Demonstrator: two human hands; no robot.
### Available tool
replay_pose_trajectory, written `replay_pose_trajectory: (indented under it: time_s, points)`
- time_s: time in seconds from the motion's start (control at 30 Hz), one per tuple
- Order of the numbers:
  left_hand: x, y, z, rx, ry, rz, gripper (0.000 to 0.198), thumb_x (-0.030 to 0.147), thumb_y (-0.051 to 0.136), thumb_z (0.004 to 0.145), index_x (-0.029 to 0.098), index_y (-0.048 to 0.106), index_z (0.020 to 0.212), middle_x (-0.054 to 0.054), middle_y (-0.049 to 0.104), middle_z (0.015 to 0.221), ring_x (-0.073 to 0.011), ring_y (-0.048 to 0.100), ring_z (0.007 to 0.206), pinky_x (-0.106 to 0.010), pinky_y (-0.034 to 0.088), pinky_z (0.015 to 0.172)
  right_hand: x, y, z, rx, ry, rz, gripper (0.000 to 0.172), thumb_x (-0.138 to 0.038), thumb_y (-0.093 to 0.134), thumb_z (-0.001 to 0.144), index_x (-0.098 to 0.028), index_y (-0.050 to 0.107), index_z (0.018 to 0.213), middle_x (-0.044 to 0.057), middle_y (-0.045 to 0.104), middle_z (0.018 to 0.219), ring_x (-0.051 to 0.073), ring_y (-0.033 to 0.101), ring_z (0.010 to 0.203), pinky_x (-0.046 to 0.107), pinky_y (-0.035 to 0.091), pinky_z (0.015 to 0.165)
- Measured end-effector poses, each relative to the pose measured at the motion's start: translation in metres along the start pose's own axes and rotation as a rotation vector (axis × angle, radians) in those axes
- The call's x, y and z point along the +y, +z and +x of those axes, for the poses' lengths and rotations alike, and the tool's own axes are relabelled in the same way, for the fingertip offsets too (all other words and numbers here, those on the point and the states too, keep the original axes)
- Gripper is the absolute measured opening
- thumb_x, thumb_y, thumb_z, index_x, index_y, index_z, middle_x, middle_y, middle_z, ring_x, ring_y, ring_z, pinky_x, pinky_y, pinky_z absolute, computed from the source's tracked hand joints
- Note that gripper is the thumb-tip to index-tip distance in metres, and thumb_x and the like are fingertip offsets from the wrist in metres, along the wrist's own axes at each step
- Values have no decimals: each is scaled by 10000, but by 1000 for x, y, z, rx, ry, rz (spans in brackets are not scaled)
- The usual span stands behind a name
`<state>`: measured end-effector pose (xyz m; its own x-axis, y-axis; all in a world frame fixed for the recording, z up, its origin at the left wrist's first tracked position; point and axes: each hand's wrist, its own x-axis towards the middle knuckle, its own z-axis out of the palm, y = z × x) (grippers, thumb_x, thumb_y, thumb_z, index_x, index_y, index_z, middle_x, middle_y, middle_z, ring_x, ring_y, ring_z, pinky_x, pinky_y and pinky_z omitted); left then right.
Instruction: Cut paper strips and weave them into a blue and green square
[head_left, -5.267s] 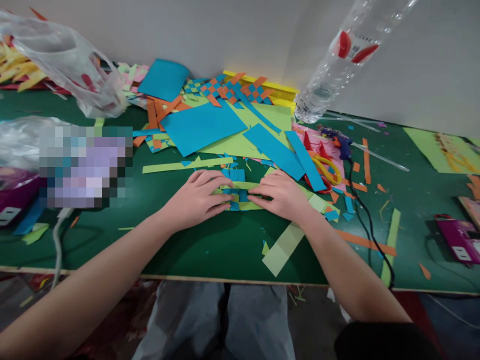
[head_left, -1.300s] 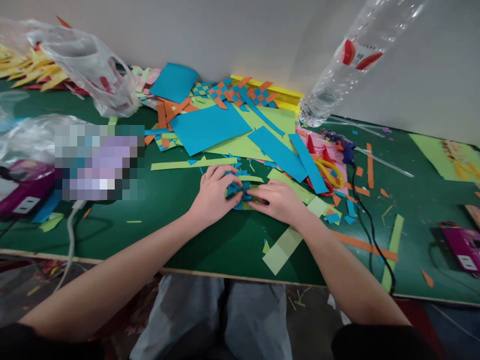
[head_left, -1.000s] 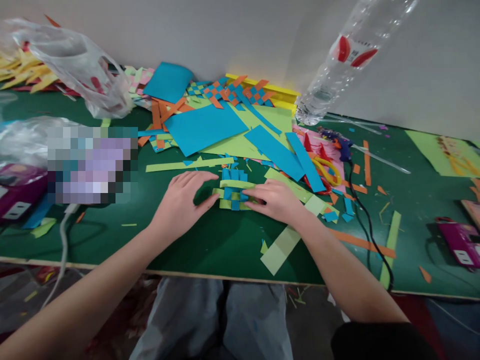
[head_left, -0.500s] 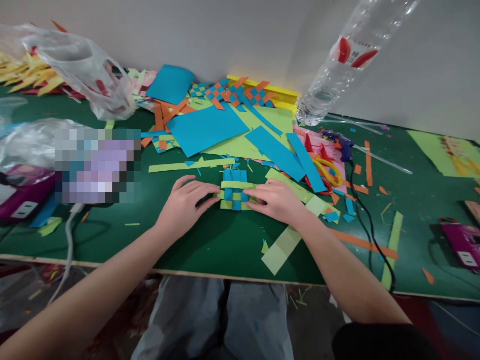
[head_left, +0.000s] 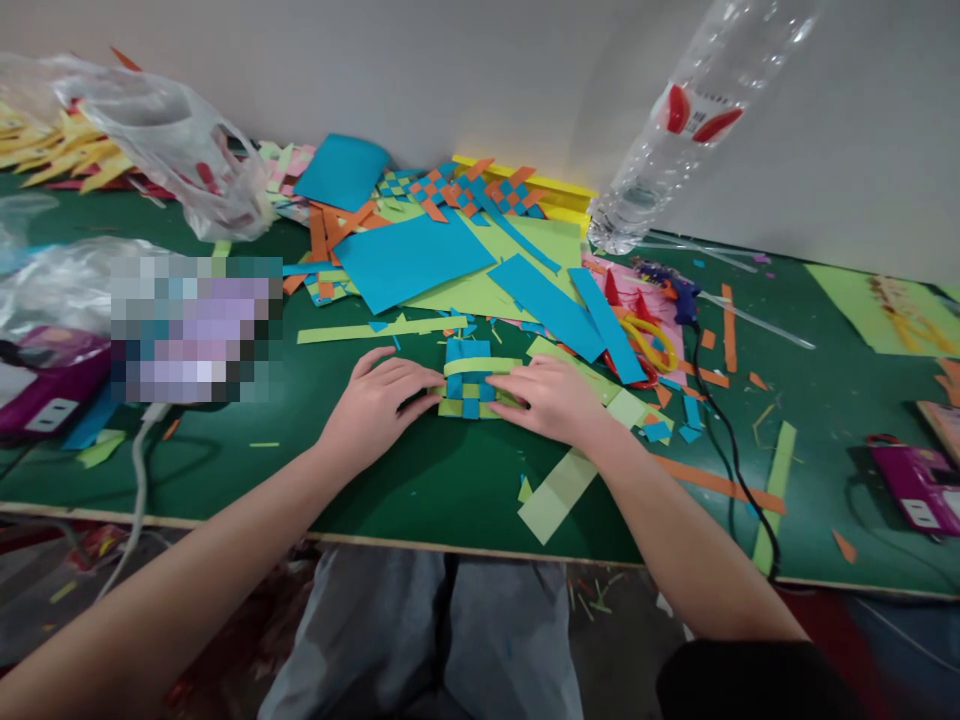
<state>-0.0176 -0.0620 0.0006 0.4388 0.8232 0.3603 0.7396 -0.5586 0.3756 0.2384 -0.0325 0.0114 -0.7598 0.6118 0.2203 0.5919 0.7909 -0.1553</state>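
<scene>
On my screen a plain pale wall [head_left: 465, 70] runs along the far side of the table [head_left: 420, 490]. The tabletop is dark green, with a thin light wooden edge [head_left: 450, 546] on the near side. The light is soft and even, and the wall looks greyer at left and brighter at right. Below the near side I make out a dim grey floor [head_left: 30, 610] with small paper scraps [head_left: 54, 594] lying on it.

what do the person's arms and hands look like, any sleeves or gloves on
The left hand and right hand are bare: no gloves, rings or watch show. Both forearms are uncovered. A black sleeve starts near the right elbow; no sleeve shows on the left arm.
</scene>
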Motion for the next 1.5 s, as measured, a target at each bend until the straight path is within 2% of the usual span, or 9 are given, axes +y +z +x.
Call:
replay_pose_trajectory:
  time_s: [0.23, 0.37, 0.5, 0.73, 0.87, 1.03, 1.2, 1.33, 1.5]
  points:
    - [0, -2, 0, -21, 32, 19, 191, 341, 551, 915, 285, 681, 1043, -31, 669, 1178, -213, 618, 1073, -446, 346, 1051, 1, -10, -2, 12, 17, -10, 488, -570, 520, 889, -145, 717, 1024, 69, 738, 835, 181, 600, 694, 321, 354, 685]
    - [3, -4, -1, -13, 22, 23, 340, 431, 620, 856, 250, 610, 1144, -69, 653, 1184, -240, 597, 1093, -439, 363, 1028, 5, -15, -3, -45, 2, -10, 562, -637, 554, 832, -133, 720, 1017, 74, 725, 795, 179, 584, 671, 319, 336, 658]
    - [4, -3, -2, -24, 18, 42, 366, 475, 650, 819, 241, 594, 1095, -72, 664, 1146, -251, 601, 1076, -442, 356, 1026, 7, -14, -4, -81, -15, -20, 543, -620, 563, 836, -138, 714, 1036, 80, 729, 825, 187, 592, 696, 319, 336, 667]
    - [4, -4, -2, 5, 48, 70, 315, 444, 607, 854, 228, 580, 1081, -70, 660, 1119, -239, 615, 1028, -432, 374, 1002, 5, -9, -2, -46, -35, -45, 538, -598, 532, 867, -121, 705, 1049, 84, 743, 875, 192, 606, 707, 323, 361, 676]
    - [8, -5, -2, -18, 142, 135, 255, 383, 571, 885, 256, 615, 1101, -77, 625, 1213, -261, 556, 1148, -442, 384, 998, 3, -6, -1, -38, -50, -58, 530, -587, 513, 884, -124, 702, 1061, 78, 747, 859, 195, 614, 697, 326, 359, 665]
    - [9, -1, -2, -75, 259, 187, 250, 324, 551, 906, 282, 627, 1141, -39, 604, 1298, -255, 499, 1240, -468, 326, 1079, 3, -3, -1, -15, -85, -59, 504, -554, 503, 907, -121, 698, 1077, 76, 754, 865, 196, 626, 704, 325, 357, 656]
    - [8, -1, -1, -26, 288, 208, 181, 287, 562, 906, 262, 662, 1055, -25, 652, 1221, -244, 532, 1184, -460, 356, 1056, 6, 0, -2, 14, -122, -48, 459, -534, 502, 917, -134, 720, 972, 52, 750, 800, 176, 624, 673, 323, 350, 639]
    - [8, -1, -2, 31, 349, 242, 145, 268, 596, 887, 263, 696, 992, -25, 686, 1075, -231, 566, 1072, -450, 378, 1031, 7, 1, -2, 20, -130, -49, 455, -537, 505, 914, -139, 724, 940, 56, 747, 779, 169, 619, 663, 317, 337, 621]
    - [10, -1, -3, 35, 387, 266, 138, 278, 602, 881, 283, 718, 957, -19, 667, 931, -199, 570, 939, -445, 382, 1014, 7, -2, -3, 37, -134, -80, 480, -548, 491, 917, -132, 730, 934, 55, 742, 761, 167, 606, 651, 312, 327, 621]
